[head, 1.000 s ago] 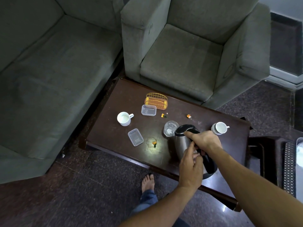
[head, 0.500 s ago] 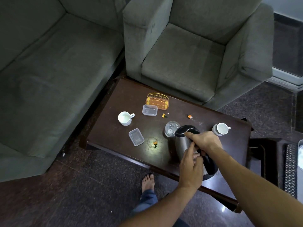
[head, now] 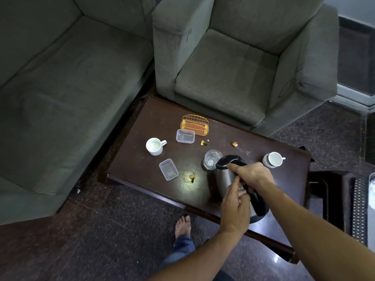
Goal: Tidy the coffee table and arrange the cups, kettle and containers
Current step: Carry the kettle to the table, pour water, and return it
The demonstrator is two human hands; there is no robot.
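Note:
A steel kettle [head: 225,177] with a black lid stands near the front right of the dark wooden coffee table [head: 142,165]. My right hand [head: 253,175] grips its black handle, thumb on the lid. My left hand [head: 235,205] rests against the kettle's side below, fingers curled on the handle area. A glass [head: 211,161] stands just behind the kettle. One white cup [head: 154,146] is at the left, another white cup [head: 273,159] at the right. Two clear plastic containers [head: 185,136] [head: 168,169] lie between them.
A gold wire holder [head: 194,125] sits at the table's back. Small orange wrappers [head: 234,144] [head: 191,176] [head: 203,142] lie scattered. A grey sofa [head: 60,88] is left, a grey armchair [head: 233,74] behind the table. My bare foot [head: 183,225] is by the front edge.
Both hands stay on the kettle in the same spot; only the camera view has shifted slightly.

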